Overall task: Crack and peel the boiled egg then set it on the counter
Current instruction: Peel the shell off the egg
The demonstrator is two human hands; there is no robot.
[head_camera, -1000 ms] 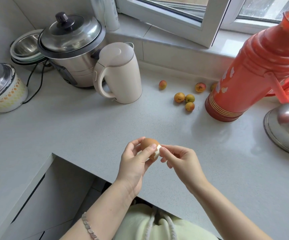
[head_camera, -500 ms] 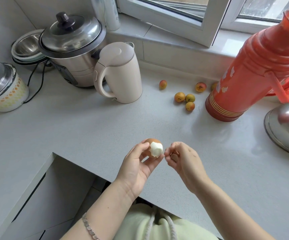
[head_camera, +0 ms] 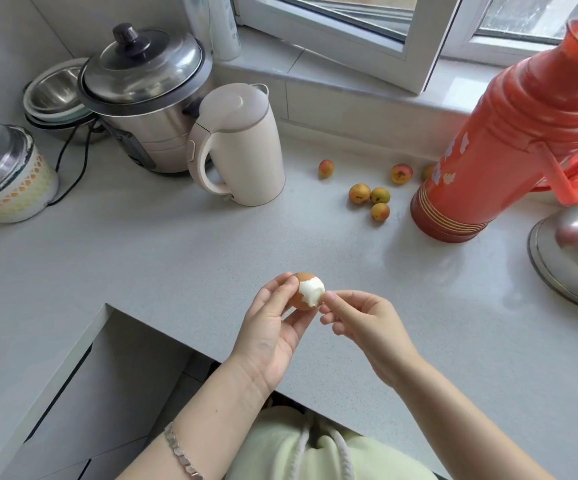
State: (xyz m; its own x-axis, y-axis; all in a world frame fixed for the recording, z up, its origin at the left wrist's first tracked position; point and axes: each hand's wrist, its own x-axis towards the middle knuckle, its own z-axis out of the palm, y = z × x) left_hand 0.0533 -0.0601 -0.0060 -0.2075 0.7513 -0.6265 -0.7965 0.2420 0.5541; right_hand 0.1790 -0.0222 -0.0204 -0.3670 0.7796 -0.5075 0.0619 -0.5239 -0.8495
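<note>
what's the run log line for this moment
step: peeling | left hand: holds boiled egg above counter | right hand: fingertips at shell edge | egg: part peeled, white showing

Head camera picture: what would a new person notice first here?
First, the half-peeled egg at the centre, held in the left hand while the right hand picks at its shell above the counter. Next, the big red flask at the right, near the window.
</note>
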